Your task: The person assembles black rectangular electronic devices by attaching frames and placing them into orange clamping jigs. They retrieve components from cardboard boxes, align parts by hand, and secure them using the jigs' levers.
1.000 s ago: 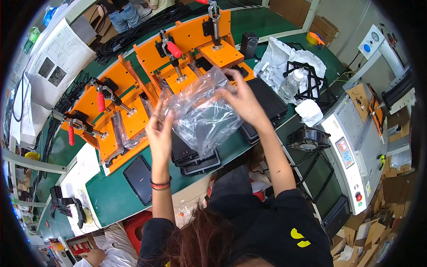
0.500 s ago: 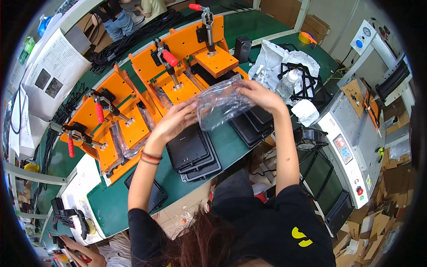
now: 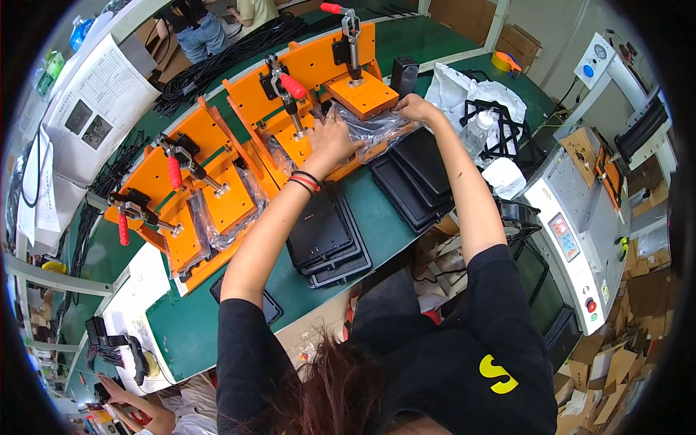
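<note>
While I lean over the green table (image 3: pixel 362 210), both my arms reach forward to the orange jig (image 3: pixel 319 72) at its far side. This jig has a flat orange plate (image 3: pixel 360 96) and toggle clamps with red handles (image 3: pixel 293 85). A second orange jig (image 3: pixel 181 196) stands to the left of it, with clear film hanging in its slots. On the right, beside the table, stands a grey machine (image 3: pixel 580 232) with a small screen and buttons. Two stacks of black trays lie on the table near me: one stack (image 3: pixel 326 235) under my left forearm, the other stack (image 3: pixel 417 174) under my right forearm.

A clear bag (image 3: pixel 373 130) lies crumpled on the front of the first jig, just under the orange plate and above the right stack. My left hand (image 3: pixel 330 141) rests flat on the left part of the bag, with fingers spread and pressing it down on the jig. My right hand (image 3: pixel 415 109) is at the right end of the bag, just beside the plate, and its fingers are closed on the edge of the plastic. On my left wrist I wear a red and a black band (image 3: pixel 304 181). Behind my right hand stands a small black box (image 3: pixel 403 76), and further right a white bag (image 3: pixel 464 90) with a plastic bottle (image 3: pixel 475 130) and a black wire frame (image 3: pixel 500 123).
</note>
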Available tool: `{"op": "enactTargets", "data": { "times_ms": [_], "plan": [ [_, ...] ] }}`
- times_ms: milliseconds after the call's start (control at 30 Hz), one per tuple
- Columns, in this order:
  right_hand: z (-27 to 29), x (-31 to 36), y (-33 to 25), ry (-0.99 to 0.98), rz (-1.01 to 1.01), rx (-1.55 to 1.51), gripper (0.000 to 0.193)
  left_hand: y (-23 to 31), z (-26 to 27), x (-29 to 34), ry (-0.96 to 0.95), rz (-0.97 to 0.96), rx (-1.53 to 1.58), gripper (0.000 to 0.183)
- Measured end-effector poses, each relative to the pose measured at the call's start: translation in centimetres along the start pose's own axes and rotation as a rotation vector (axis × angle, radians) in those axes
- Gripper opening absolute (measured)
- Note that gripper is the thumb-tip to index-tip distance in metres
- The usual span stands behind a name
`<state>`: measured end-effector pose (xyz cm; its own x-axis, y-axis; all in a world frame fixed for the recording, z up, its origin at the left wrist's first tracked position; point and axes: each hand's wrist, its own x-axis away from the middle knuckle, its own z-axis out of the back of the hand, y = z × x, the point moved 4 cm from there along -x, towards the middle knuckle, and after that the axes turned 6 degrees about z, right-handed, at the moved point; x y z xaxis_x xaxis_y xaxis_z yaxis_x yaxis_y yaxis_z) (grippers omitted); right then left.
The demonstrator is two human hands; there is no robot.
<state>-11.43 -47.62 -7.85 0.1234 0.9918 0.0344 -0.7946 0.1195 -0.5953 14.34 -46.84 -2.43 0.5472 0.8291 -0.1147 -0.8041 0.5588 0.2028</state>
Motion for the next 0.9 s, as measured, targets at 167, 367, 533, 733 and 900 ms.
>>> {"op": "enactTargets", "data": {
  "times_ms": [167,367,533,733,900],
  "plan": [
    [-0.6,1.2,-5.0,-0.018,0.044,-0.191,0.045,-2.3,-1.2,-0.9,-0.224,0.086,-0.222,0.112],
    [-1.2,-0.3,-2.4,0.016,0.046,-0.021,0.073,-3.1,-1.7,-3.1,-0.124,0.125,-0.168,0.119],
    [-1.9,-0.3,-2.6,-0.107,-0.125,0.028,0.078,-1.9,-2.5,-2.9,0.015,-0.149,-0.401,0.1],
    [-1.0,-2.4,-1.6,0.092,0.329,0.196,0.063,-2.4,-4.3,-4.8,-0.221,-0.061,-0.336,0.1],
    [-1.4,-4.6,2.1,0.01,0.148,0.086,0.036,-1.5,-5.0,-5.1,-0.263,0.02,-0.353,0.097]
  ]
}}
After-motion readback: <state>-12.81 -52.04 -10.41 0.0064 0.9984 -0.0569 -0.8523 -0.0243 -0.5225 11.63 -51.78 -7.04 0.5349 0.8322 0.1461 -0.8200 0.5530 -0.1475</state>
